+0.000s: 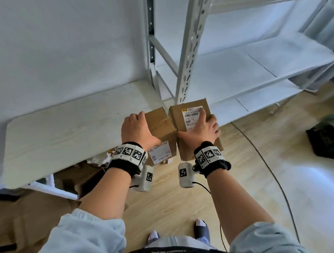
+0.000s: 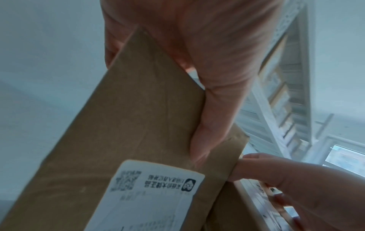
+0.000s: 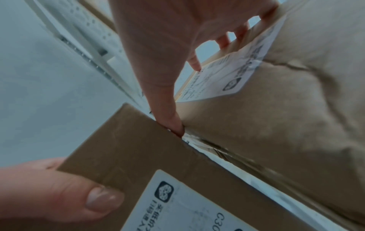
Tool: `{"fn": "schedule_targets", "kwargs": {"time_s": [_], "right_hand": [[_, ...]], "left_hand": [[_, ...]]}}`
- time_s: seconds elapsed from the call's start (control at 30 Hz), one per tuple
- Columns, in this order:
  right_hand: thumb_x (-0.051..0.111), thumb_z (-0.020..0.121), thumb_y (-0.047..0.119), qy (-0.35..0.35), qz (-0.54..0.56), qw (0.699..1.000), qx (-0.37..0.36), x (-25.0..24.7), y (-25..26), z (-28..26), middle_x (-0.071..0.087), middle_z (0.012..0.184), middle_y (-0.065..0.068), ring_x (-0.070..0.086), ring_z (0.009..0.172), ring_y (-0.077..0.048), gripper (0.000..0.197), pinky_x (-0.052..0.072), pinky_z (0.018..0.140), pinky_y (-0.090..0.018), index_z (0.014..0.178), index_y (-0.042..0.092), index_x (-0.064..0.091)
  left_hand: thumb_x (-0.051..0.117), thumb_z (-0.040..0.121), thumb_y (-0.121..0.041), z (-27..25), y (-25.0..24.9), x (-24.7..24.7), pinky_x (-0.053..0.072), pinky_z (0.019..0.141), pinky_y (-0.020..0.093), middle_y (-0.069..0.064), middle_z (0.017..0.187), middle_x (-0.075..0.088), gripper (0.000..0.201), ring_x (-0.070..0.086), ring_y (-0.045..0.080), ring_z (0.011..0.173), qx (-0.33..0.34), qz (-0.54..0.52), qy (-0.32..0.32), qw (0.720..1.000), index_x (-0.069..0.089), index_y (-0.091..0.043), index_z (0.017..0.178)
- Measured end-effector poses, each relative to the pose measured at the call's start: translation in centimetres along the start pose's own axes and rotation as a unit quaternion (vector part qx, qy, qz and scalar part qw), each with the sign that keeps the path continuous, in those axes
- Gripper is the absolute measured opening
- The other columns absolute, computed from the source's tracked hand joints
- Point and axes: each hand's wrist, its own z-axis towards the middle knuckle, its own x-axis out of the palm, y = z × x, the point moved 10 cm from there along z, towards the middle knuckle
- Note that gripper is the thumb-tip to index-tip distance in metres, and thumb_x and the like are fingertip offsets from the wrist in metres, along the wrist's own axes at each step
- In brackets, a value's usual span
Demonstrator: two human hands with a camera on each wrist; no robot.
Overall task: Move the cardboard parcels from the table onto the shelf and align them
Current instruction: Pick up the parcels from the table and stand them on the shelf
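I carry two brown cardboard parcels side by side in the air, in front of the white metal shelf [image 1: 245, 72]. My left hand [image 1: 135, 129] grips the left parcel [image 1: 160, 126] from its left side, thumb on the labelled face [image 2: 128, 125]. My right hand [image 1: 204, 125] grips the right parcel [image 1: 189, 115], fingers spread over its white shipping label, thumb wedged between the two parcels. In the right wrist view the dented right parcel [image 3: 276, 117] is just apart from the left parcel [image 3: 148, 156]. The white table [image 1: 58, 132] lies to the left, below the parcels.
The shelf's perforated upright post [image 1: 189, 51] stands just behind the parcels. Its boards to the right are bare. Cardboard boxes [image 1: 75, 180] sit under the table. A black cable [image 1: 265, 158] runs across the wooden floor, and a dark bag [image 1: 326, 135] lies at the right.
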Motion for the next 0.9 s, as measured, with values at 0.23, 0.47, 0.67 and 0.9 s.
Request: {"fn": "schedule_targets", "kwargs": {"time_s": [0.23, 0.47, 0.67, 0.9], "right_hand": [[0.083, 0.058, 0.063, -0.076, 0.029, 0.994, 0.076, -11.6, -14.0, 4.9, 0.015, 0.156, -0.025, 0.018, 0.145, -0.043, 0.122, 0.013, 0.118, -0.06, 0.151, 0.033, 0.01], [0.082, 0.062, 0.062, -0.125, 0.037, 0.984, 0.123, -24.0, -28.1, 11.3, 0.007, 0.16, -0.022, 0.01, 0.147, -0.041, 0.121, 0.008, 0.119, -0.058, 0.153, 0.034, 0.008], [0.083, 0.06, 0.059, -0.157, 0.053, 0.975, 0.148, -31.4, -36.8, 15.0, 0.01, 0.159, -0.021, 0.012, 0.146, -0.04, 0.118, 0.009, 0.119, -0.058, 0.151, 0.033, 0.012], [0.082, 0.06, 0.059, -0.198, 0.084, 0.96, 0.18, -35.5, -42.7, 19.6, 0.011, 0.158, -0.022, 0.013, 0.146, -0.041, 0.118, 0.01, 0.119, -0.057, 0.151, 0.031, 0.012]], "left_hand": [[0.089, 0.053, -0.052, 0.9, -19.6, 2.4, 0.038, 0.106, 0.039, 0.011, 0.134, 0.047, 0.108, 0.043, 0.029, 0.123, 0.117, 0.023, -0.013, 0.993, 0.037, -0.013, 0.139], [0.087, 0.055, -0.05, 1.3, -40.1, 5.9, 0.041, 0.103, 0.038, 0.008, 0.132, 0.048, 0.1, 0.043, 0.028, 0.123, 0.186, 0.019, -0.019, 0.982, 0.039, -0.016, 0.136], [0.086, 0.057, -0.055, 1.0, -51.4, 8.9, 0.041, 0.102, 0.039, 0.01, 0.136, 0.047, 0.103, 0.043, 0.028, 0.125, 0.2, -0.011, -0.008, 0.98, 0.036, -0.015, 0.138], [0.085, 0.057, -0.054, 3.4, -60.8, 9.8, 0.041, 0.101, 0.038, 0.011, 0.132, 0.049, 0.099, 0.044, 0.029, 0.122, 0.245, -0.008, -0.028, 0.969, 0.038, -0.015, 0.135]]}}
